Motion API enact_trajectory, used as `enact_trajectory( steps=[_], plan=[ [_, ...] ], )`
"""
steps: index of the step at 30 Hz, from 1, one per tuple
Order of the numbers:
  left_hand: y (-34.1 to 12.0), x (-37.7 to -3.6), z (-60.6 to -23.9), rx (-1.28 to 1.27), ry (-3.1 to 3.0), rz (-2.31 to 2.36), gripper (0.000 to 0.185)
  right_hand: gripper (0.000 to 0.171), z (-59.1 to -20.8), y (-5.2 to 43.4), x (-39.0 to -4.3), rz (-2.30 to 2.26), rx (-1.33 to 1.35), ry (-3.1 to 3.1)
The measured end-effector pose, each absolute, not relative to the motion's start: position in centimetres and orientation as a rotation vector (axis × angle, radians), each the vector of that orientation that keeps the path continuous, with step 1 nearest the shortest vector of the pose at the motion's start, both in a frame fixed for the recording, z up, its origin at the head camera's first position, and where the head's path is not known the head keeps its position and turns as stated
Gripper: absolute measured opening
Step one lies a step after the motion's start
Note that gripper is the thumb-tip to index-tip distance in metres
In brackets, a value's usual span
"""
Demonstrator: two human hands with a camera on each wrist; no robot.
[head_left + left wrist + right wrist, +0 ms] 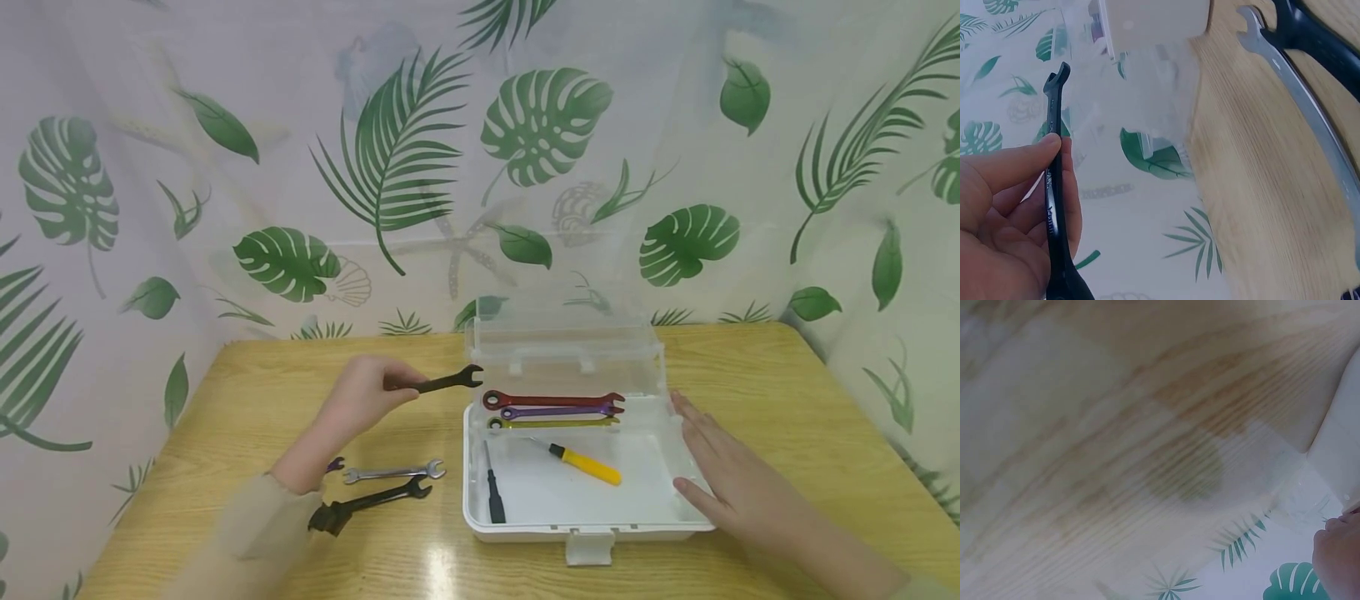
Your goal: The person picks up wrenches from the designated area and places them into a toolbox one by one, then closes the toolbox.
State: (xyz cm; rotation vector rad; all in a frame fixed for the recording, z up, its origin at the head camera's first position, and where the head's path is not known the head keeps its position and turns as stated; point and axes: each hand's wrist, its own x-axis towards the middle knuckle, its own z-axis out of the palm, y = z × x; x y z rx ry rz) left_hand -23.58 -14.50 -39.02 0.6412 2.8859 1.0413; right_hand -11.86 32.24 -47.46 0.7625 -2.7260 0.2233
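My left hand [367,387] pinches a black wrench [452,380] between thumb and fingers, its open jaw end pointing at the box's left rear corner. In the left wrist view the thumb lies across the wrench [1055,187]. The white toolbox [555,504] stands with its clear lid [570,337] raised at the back. Along its rear lie a red wrench [555,401], a purple wrench [558,412] and a yellow wrench [555,423]. Against the box's right side rests my right hand [742,483], fingers extended.
Inside the box are a yellow-handled screwdriver [590,467] and a black-handled screwdriver [495,496]. On the wooden table [390,558], left of the box, lie a silver wrench [393,474], another black wrench [382,497] and a partly hidden purple one [336,464]. A leaf-print cloth [420,250] hangs behind.
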Motion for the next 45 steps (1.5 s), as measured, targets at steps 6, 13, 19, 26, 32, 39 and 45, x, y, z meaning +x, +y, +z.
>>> enact_trajectory(
  steps=[6, 13, 19, 26, 32, 39, 45],
  plan=[
    [-12.6, -23.9, -39.2, 0.696, 2.847, 1.078, 0.015, 0.089, -47.3, 32.1, -11.8, 0.215, 0.735, -2.77],
    [-10.3, -24.1, -39.4, 0.746, 2.837, 1.088, 0.015, 0.088, -47.0, 31.9, -11.5, 0.218, 0.676, -2.845],
    [-8.5, -23.9, -39.2, 0.764, 2.807, 1.084, 0.016, 0.089, -47.0, 31.9, -11.5, 0.216, 0.674, -2.848],
    [-6.3, -23.8, -38.9, 0.842, 2.779, 1.048, 0.017, 0.089, -47.1, 32.0, -11.5, 0.208, 0.701, -2.814],
    [-4.6, -23.8, -38.7, 0.921, 2.792, 0.982, 0.019, 0.088, -47.1, 31.9, -11.6, 0.212, 0.715, -2.795],
    [-2.8, -23.8, -38.4, 0.99, 2.765, 0.96, 0.018, 0.089, -46.9, 31.9, -11.7, 0.219, 0.721, -2.785],
    [-1.5, -23.8, -38.2, 0.988, 2.707, 0.936, 0.019, 0.089, -47.1, 31.9, -11.6, 0.217, 0.727, -2.782]
  ],
)
